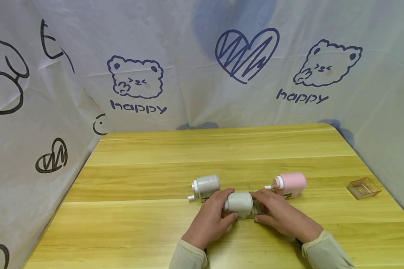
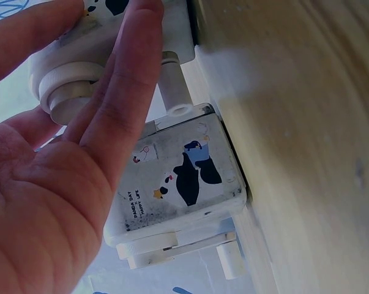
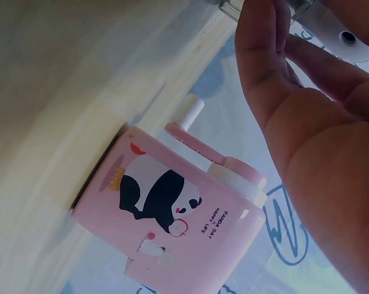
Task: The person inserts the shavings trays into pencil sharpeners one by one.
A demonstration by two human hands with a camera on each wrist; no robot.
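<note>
A greyish-white crank pencil sharpener (image 1: pixel 240 201) is between both hands near the table's middle. My left hand (image 1: pixel 208 220) grips its crank-side end, fingers behind and thumb in front. At the other end my right hand (image 1: pixel 284 213) pinches its clear shavings drawer (image 1: pixel 257 207), which sticks out from the body. The round pencil hole (image 3: pixel 347 38) shows beside the right fingers in the right wrist view. In the left wrist view a second greyish sharpener (image 2: pixel 178 177) with a panda print stands past the left hand.
A pink pencil sharpener (image 1: pixel 294 182) with a white-tipped crank stands just behind the right hand. Farther right lies a clear orange-tinted box (image 1: pixel 363 188) near the table's edge. White cloth (image 1: pixel 195 74) with drawings hangs around the wooden table (image 1: pixel 128 224).
</note>
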